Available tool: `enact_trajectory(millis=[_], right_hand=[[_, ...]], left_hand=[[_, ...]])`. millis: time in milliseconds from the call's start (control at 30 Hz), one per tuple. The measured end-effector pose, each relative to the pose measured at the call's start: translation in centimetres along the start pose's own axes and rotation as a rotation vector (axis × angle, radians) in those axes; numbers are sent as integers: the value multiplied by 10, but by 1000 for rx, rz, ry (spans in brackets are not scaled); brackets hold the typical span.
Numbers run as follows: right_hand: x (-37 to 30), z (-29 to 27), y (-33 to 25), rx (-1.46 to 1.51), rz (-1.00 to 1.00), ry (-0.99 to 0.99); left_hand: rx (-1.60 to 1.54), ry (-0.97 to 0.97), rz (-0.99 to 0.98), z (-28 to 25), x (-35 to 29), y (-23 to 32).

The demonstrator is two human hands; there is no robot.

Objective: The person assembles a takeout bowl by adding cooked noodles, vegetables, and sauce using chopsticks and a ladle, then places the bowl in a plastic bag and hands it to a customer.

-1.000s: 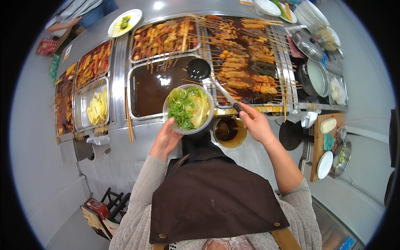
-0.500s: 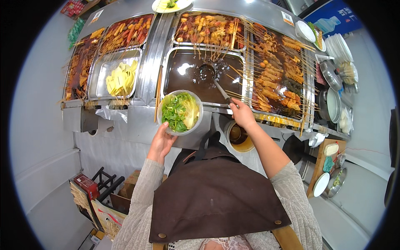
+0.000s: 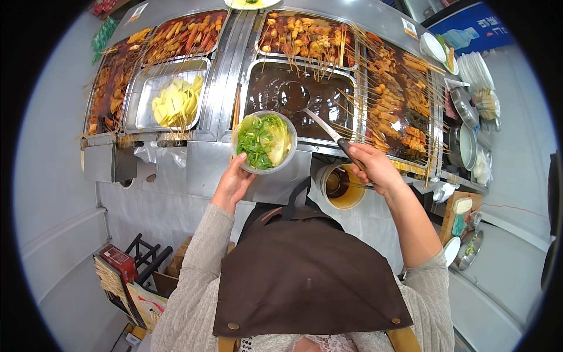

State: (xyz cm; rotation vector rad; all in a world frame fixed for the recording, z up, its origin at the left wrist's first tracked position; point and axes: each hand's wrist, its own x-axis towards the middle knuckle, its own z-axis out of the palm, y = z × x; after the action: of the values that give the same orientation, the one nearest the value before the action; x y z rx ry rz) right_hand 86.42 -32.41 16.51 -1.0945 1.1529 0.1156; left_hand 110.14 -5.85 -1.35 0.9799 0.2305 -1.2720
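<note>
My left hand [image 3: 235,183] grips the near-left rim of a clear round plastic bowl [image 3: 291,154] that holds chopped green herbs and pale lettuce leaves. The bowl is held up over the front edge of the counter. My right hand [image 3: 373,166] is closed around the dark handle of a ladle [image 3: 326,128]. At the far end, the ladle's round cup [image 3: 294,97] sits at the surface of the dark broth, and what is in it looks dark too. That broth fills a steel tray [image 3: 252,82] in front of me, a little beyond the bowl.
Skewers in dark sauce fill the right tray [image 3: 390,111] and the back tray [image 3: 308,38], their sticks poking over the edges. A steel tray [image 3: 136,111] on the left holds yellow slices [image 3: 176,102]. Below the counter stands a bucket [image 3: 350,196]. Stacked plates [image 3: 476,70] are far right.
The ladle cup has come up from lower in the broth to its surface. My right hand has drawn back and to the right. The bowl appears slightly further right and farther away.
</note>
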Motion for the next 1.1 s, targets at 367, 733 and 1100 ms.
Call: enact_trajectory(millis=[367,733,1100], right_hand=[[-65,2,-10,-207,-30,-26],[-74,-10,23,-1060,-848,476],[48,-21,69,-1047,-540,667]], left_hand=[[8,-52,3,36,22,2],[22,-55,33,53,22,0],[-20,-34,32,36,5,-6]])
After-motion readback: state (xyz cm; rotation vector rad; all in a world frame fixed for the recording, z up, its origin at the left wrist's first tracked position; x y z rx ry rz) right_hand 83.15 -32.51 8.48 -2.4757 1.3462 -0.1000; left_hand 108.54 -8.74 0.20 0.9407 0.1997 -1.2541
